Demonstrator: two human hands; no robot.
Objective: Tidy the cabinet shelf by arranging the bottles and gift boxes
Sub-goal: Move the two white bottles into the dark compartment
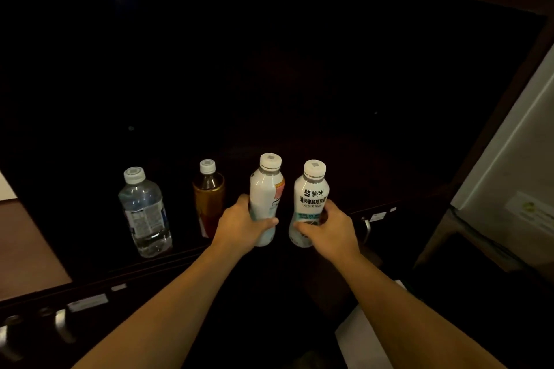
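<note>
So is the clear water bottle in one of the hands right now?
No, the clear water bottle stands alone at the left; each hand grips a white bottle.

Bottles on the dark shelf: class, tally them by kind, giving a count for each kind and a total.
White milk-drink bottles: 2, one in the left hand, one in the right hand
Clear water bottle: 1
Amber tea bottle: 1
Total: 4
</note>
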